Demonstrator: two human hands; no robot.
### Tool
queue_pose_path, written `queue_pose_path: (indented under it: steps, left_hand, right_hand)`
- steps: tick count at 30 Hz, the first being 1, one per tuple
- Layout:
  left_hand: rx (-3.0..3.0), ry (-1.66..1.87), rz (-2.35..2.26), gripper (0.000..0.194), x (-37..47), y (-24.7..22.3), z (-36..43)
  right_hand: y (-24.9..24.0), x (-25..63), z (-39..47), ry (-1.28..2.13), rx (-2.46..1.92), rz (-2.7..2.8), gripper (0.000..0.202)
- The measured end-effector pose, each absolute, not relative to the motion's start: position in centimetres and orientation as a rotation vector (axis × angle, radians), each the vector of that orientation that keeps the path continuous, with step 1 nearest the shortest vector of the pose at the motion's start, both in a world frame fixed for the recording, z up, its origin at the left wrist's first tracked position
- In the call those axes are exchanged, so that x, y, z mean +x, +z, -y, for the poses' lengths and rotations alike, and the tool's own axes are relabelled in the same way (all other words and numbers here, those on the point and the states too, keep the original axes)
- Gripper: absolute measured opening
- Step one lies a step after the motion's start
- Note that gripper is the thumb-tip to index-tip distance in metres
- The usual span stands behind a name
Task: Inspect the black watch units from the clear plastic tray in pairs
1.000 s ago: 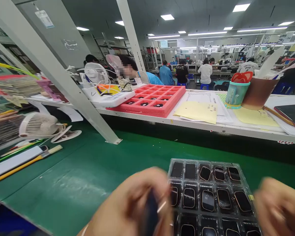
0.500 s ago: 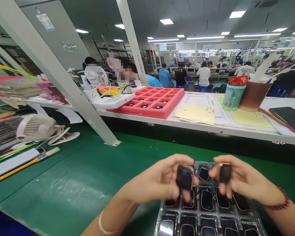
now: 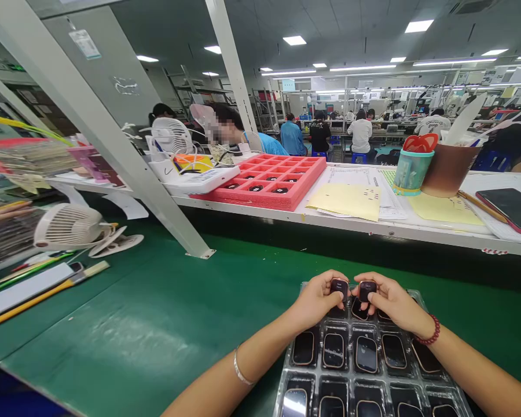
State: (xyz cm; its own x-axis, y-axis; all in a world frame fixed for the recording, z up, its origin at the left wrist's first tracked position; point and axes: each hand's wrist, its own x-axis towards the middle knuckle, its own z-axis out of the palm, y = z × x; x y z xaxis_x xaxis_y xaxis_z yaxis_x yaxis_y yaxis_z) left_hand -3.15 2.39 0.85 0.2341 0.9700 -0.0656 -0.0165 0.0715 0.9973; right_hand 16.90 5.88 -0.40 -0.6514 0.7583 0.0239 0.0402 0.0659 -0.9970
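Observation:
A clear plastic tray (image 3: 349, 376) lies on the green bench, its compartments holding several dark, gold-rimmed watch-like units (image 3: 366, 354). Over its far row, my left hand (image 3: 319, 298) pinches one dark square watch unit (image 3: 339, 288) between thumb and fingers. My right hand (image 3: 388, 298) grips a second watch unit (image 3: 367, 291) the same way, close beside the first. Both screens face me. The hands partly cover the compartments at the tray's far edge.
A white shelf (image 3: 342, 222) spans behind, bearing a red foam tray (image 3: 301, 188), papers, cups (image 3: 412, 171) and a phone (image 3: 514, 207). A slanted post (image 3: 156, 202) meets the bench. At left are a small fan (image 3: 69, 227), a brush (image 3: 72, 281) and another person's hand (image 3: 2, 213).
Both hands have moved farther from me and closer together, each with its watch unit. The tray's middle row is now less covered.

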Motion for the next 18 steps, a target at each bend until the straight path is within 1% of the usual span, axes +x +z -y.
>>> queue_pose_path:
  steps: [5,11,15,18]
  left_hand:
    - [1.212,1.027,-1.015,0.027,-3.3,1.3,-2.4]
    - [1.212,1.065,-1.005,0.03,-3.5,0.8,-2.5]
    - [1.175,1.076,-1.02,0.046,-3.6,0.5,-2.8]
    - [1.136,1.064,-1.017,0.056,-3.5,0.1,-3.0]
  right_hand:
    - [-0.6,16.9,-6.0,1.645,-0.787,1.792,0.033]
    - [-0.6,16.8,-5.6,1.65,-0.825,1.799,0.035]
    - [-1.0,16.9,-5.8,1.634,-0.839,1.715,0.047]
    - [-1.2,17.1,-6.4,1.705,-0.853,1.583,0.054]
